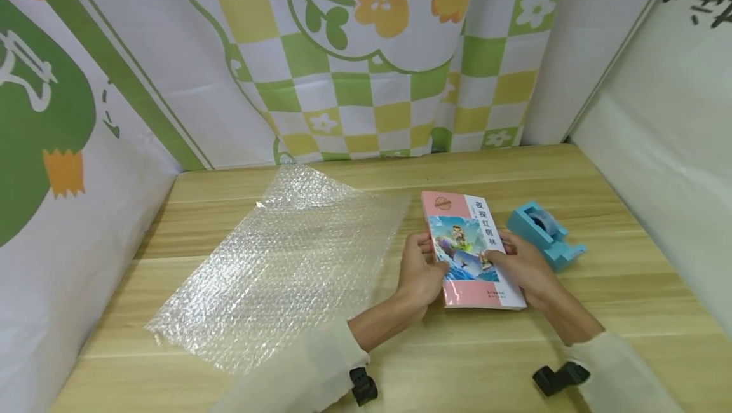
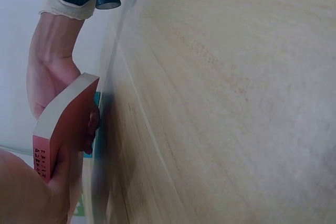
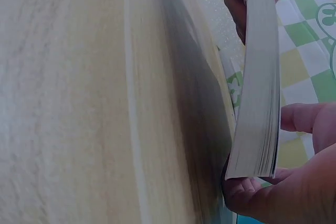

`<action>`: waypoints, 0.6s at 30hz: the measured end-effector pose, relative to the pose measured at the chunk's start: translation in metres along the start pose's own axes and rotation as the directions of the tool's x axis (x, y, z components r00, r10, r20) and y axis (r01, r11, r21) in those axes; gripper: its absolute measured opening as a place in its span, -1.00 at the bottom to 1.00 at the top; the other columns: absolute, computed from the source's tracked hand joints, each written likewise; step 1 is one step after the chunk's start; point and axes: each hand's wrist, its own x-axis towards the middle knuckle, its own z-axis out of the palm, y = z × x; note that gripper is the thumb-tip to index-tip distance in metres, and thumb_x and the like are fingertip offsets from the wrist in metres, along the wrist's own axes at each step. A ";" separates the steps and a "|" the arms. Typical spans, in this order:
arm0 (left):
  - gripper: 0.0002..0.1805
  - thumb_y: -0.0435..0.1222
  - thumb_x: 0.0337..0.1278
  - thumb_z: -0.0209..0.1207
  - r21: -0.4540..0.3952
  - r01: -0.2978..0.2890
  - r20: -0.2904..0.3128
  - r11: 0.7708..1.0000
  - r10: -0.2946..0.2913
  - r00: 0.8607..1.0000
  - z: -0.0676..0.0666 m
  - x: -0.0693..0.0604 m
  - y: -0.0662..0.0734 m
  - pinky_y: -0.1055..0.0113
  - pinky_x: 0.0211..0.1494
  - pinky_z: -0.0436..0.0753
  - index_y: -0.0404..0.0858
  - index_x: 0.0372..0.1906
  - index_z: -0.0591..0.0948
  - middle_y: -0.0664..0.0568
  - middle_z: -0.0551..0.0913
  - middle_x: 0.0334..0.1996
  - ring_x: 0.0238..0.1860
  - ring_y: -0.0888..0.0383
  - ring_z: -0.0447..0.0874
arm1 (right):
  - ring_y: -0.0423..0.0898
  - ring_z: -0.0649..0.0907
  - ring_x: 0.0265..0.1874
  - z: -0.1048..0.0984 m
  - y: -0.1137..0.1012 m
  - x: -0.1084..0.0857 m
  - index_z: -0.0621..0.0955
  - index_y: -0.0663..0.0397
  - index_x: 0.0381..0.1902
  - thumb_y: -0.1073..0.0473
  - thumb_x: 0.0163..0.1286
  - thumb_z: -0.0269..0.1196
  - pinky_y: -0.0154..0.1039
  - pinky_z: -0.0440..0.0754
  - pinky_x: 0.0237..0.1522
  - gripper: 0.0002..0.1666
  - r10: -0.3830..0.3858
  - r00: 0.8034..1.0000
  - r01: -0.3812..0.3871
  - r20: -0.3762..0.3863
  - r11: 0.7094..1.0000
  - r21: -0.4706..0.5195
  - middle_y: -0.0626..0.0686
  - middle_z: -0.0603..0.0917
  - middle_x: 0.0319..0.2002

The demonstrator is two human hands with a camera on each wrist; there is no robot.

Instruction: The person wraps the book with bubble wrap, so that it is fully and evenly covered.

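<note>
Left hand [image 1: 420, 273] and right hand [image 1: 523, 267] grip the book [image 1: 470, 248] by opposite long edges, thumbs on top, probably to steady it above the table [image 1: 457, 359]. Bubble wrap [image 1: 291, 260] lies spread leftward; tape dispenser [image 1: 549, 244] sits beside right hand, presumably within reach.

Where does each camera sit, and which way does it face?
Head: on the head, facing forward and down at the paperback book, bubble wrap and tape dispenser; left hand, right hand and both sleeves show.
Left wrist: worn there, facing the book's spine across the wooden tabletop; both hands and right sleeve show.
Right wrist: worn there, facing the book's page edges; both hands show.
Shared by both wrist views: book, hands, tabletop.
</note>
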 end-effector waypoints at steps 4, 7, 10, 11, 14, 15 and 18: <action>-0.43 -0.75 -0.08 0.12 0.017 0.026 0.012 1.000 -0.026 1.000 -0.004 0.000 0.001 0.27 -0.13 0.69 -0.37 0.11 0.42 -0.06 0.50 -0.11 -0.14 0.06 0.52 | -0.14 0.62 -0.21 0.000 0.000 -0.001 0.03 0.45 0.52 0.22 0.52 0.14 -0.29 0.69 -0.25 -0.18 -0.001 1.000 0.000 -0.015 0.999 -0.041 0.42 0.37 0.22; -0.45 -0.73 -0.04 0.12 0.038 0.040 0.025 0.998 -0.041 0.999 -0.007 0.001 0.003 0.27 -0.15 0.69 -0.36 0.12 0.41 -0.06 0.50 -0.14 -0.17 0.07 0.52 | -0.16 0.62 -0.23 0.001 -0.001 -0.002 0.04 0.47 0.51 0.23 0.49 0.17 -0.31 0.68 -0.26 -0.17 0.000 0.999 -0.002 -0.038 0.999 -0.053 0.42 0.38 0.23; -0.45 -0.71 -0.02 0.13 0.053 0.041 0.039 0.998 -0.043 0.998 -0.009 0.001 0.006 0.27 -0.17 0.68 -0.36 0.13 0.40 -0.06 0.50 -0.15 -0.18 0.07 0.53 | -0.17 0.63 -0.25 0.002 -0.003 -0.002 0.04 0.45 0.51 0.25 0.47 0.18 -0.30 0.69 -0.27 -0.15 0.006 0.998 -0.008 -0.058 0.999 -0.042 0.41 0.38 0.23; -0.45 -0.71 -0.02 0.14 0.056 0.040 0.043 0.998 -0.042 0.998 -0.010 0.001 0.007 0.27 -0.18 0.68 -0.36 0.14 0.40 -0.06 0.51 -0.15 -0.19 0.07 0.53 | -0.17 0.63 -0.26 0.002 -0.003 -0.003 0.03 0.45 0.52 0.24 0.47 0.19 -0.30 0.69 -0.28 -0.14 0.008 0.998 -0.011 -0.066 0.999 -0.042 0.41 0.38 0.23; -0.43 -0.70 -0.06 0.17 0.069 0.034 0.049 0.997 -0.038 0.998 -0.013 0.002 0.011 0.29 -0.20 0.67 -0.36 0.15 0.41 -0.06 0.50 -0.16 -0.22 0.09 0.53 | -0.18 0.62 -0.28 0.001 -0.006 -0.005 0.03 0.43 0.52 0.23 0.45 0.21 -0.30 0.69 -0.30 -0.12 0.002 0.996 -0.007 -0.086 0.998 -0.060 0.40 0.37 0.22; -0.42 -0.69 -0.06 0.18 0.075 0.033 0.050 0.997 -0.037 0.998 -0.013 0.002 0.013 0.30 -0.22 0.67 -0.36 0.15 0.41 -0.06 0.50 -0.16 -0.25 0.10 0.53 | -0.18 0.62 -0.28 0.001 -0.007 -0.006 0.04 0.43 0.52 0.24 0.45 0.22 -0.30 0.69 -0.30 -0.12 -0.007 0.995 0.001 -0.095 0.998 -0.063 0.40 0.37 0.22; -0.41 -0.67 -0.07 0.21 0.090 0.033 0.053 0.995 -0.038 0.998 -0.015 0.004 0.017 0.32 -0.28 0.68 -0.37 0.16 0.42 -0.06 0.48 -0.18 -0.32 0.12 0.55 | -0.18 0.62 -0.28 0.001 -0.010 -0.008 0.07 0.44 0.51 0.25 0.43 0.25 -0.31 0.69 -0.30 -0.12 -0.042 0.992 0.034 -0.116 0.997 -0.074 0.40 0.38 0.20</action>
